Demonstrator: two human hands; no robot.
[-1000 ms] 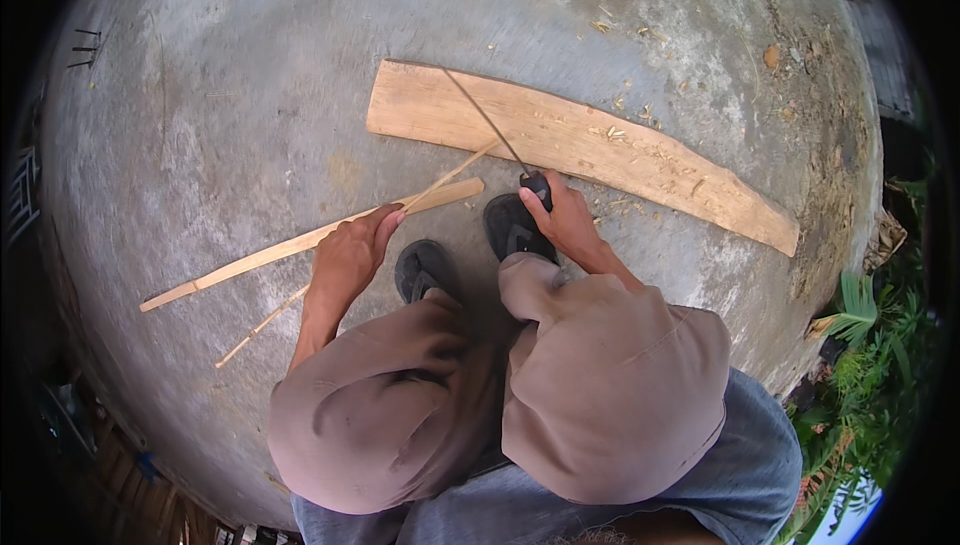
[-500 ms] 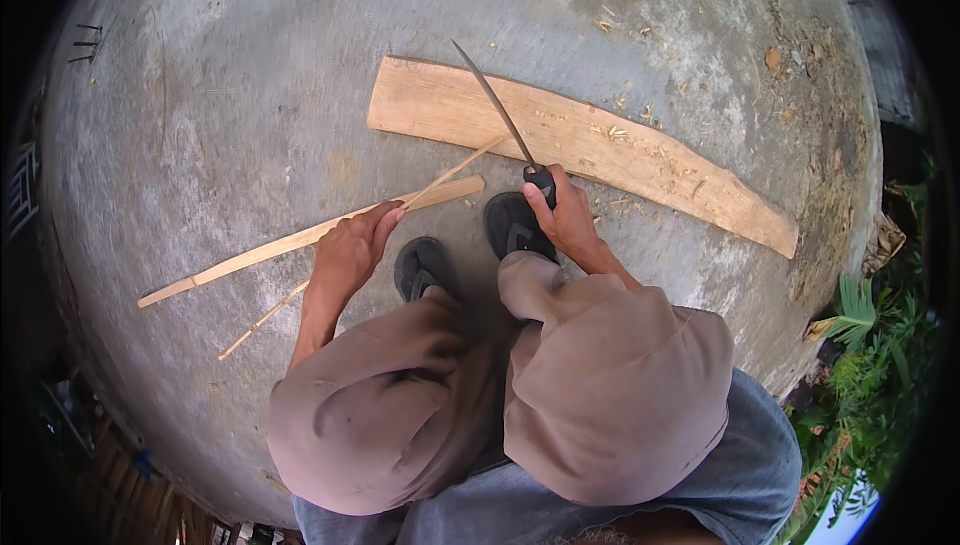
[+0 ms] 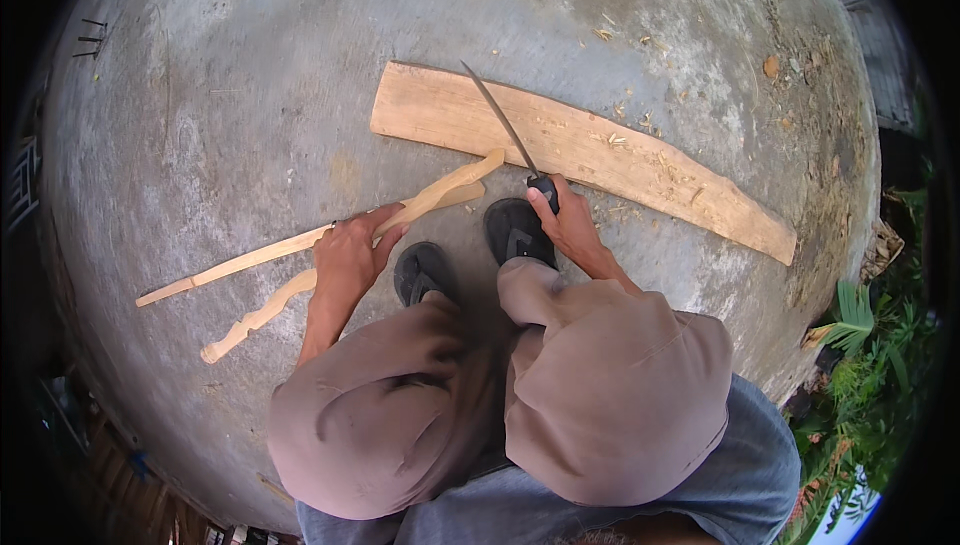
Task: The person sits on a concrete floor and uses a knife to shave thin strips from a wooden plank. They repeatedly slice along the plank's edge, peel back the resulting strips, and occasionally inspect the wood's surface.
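My left hand [image 3: 347, 257] is closed round the middle of a flat wooden strip with wavy edges [image 3: 436, 188]. One end of that strip reaches to the near edge of a wide wooden board [image 3: 450, 105], while the other end sticks out on the near left side of my wrist. A straighter wooden strip [image 3: 240, 262] lies on the ground, passing beneath the held piece and partly hidden by my fingers. In my right hand [image 3: 573, 228] is a knife [image 3: 503, 125], gripped by its black handle, its long thin blade pointing up and left over the board.
Wood shavings [image 3: 618, 141] lie scattered on the board and the concrete floor [image 3: 250, 105]. My sandalled feet [image 3: 518, 230] stand close to the board's near edge. Bent metal rods [image 3: 92, 39] jut out at far left. Green plants [image 3: 870, 375] grow along the right edge.
The wavy strip in my left hand has turned from its narrow edge to its broad face. My right hand and the knife have shifted slightly nearer.
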